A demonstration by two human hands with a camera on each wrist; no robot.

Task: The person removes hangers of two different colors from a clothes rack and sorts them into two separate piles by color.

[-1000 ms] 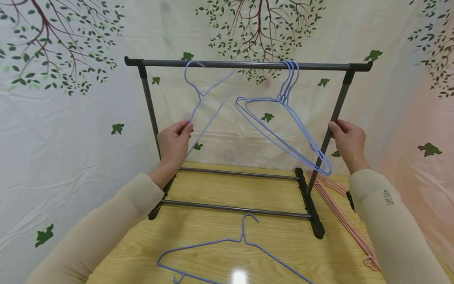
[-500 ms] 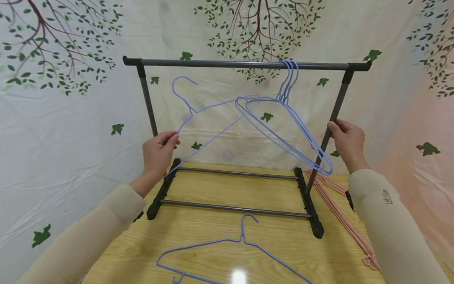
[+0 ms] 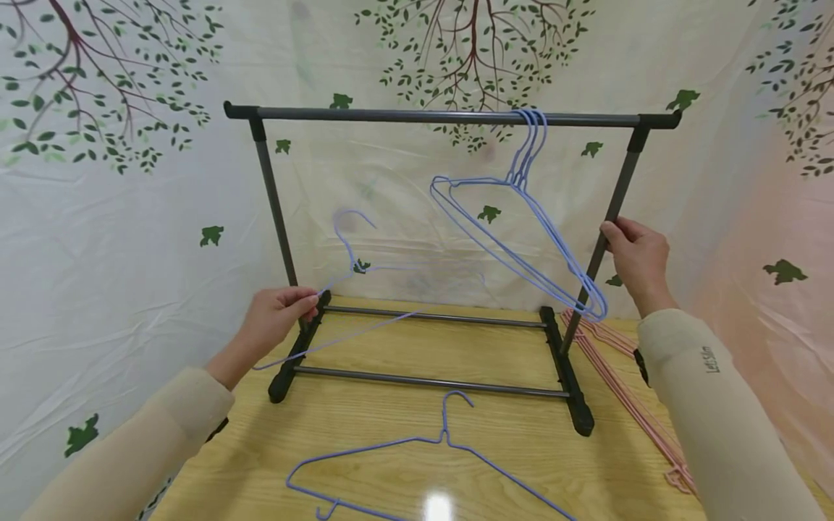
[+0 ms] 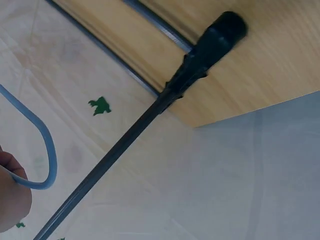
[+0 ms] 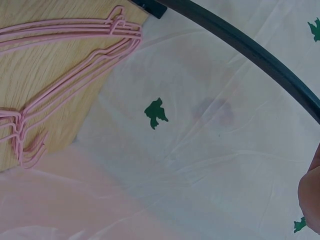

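My left hand [image 3: 280, 315] pinches one shoulder of a blue wire hanger [image 3: 335, 223], held in front of the rack's lower left part. Its hook is below the top bar and touches nothing. The left wrist view shows a bent end of this hanger [image 4: 52, 155] beside part of the hand. My right hand [image 3: 638, 260] grips the right post [image 3: 624, 177] of the black garment rack [image 3: 391, 116]. Several blue hangers [image 3: 550, 221] hang bunched on the right half of the top bar. Another blue hanger [image 3: 445, 416] lies flat on the table in front.
Several pink hangers [image 5: 60, 27] lie stacked on the wooden table [image 3: 417, 347], right of the rack. The rack's base has black feet [image 3: 582, 416] and two low crossbars. A cloth with printed branches and leaves stands behind, close to the rack.
The hanger in my left hand has come off the top bar's left half and moved down and left, tilting. My right hand stays on the post.
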